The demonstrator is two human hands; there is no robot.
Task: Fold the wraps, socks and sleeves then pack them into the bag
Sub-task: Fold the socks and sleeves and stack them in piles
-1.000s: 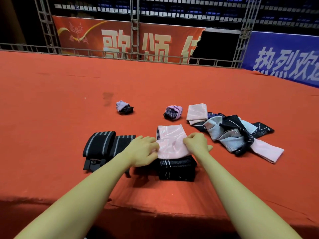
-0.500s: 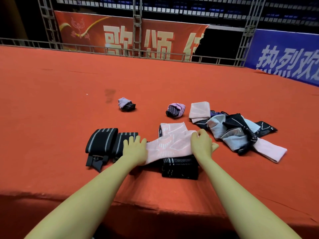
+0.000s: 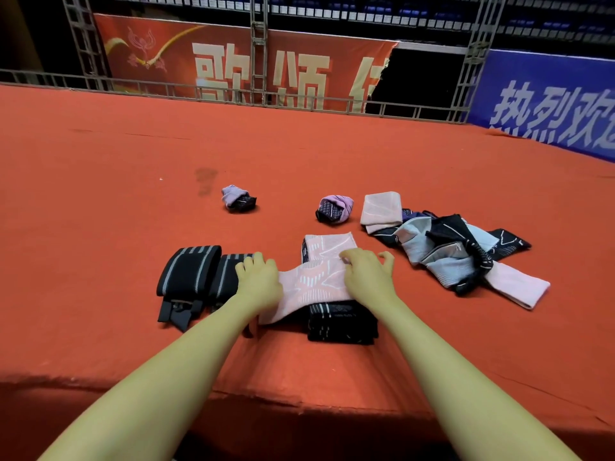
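Big pale characters run across the red banner [image 3: 233, 58] at the back: 歌 and 颂 read clearly, then a third cut off where the banner's right edge is torn. Over on the blue banner [image 3: 545, 104], white characters spell 热烈欢, the last running out of view. Nothing else carries legible text.

Dim backdrop, soft focus, wide-angle bowing

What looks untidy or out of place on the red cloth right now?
The pile of sleeves right of the right hand lies tangled and unfolded, one pink end trailing out. The pink sleeve under both hands sits askew, hanging off the left side of the black stack. The dark stain marks the cloth farther back.
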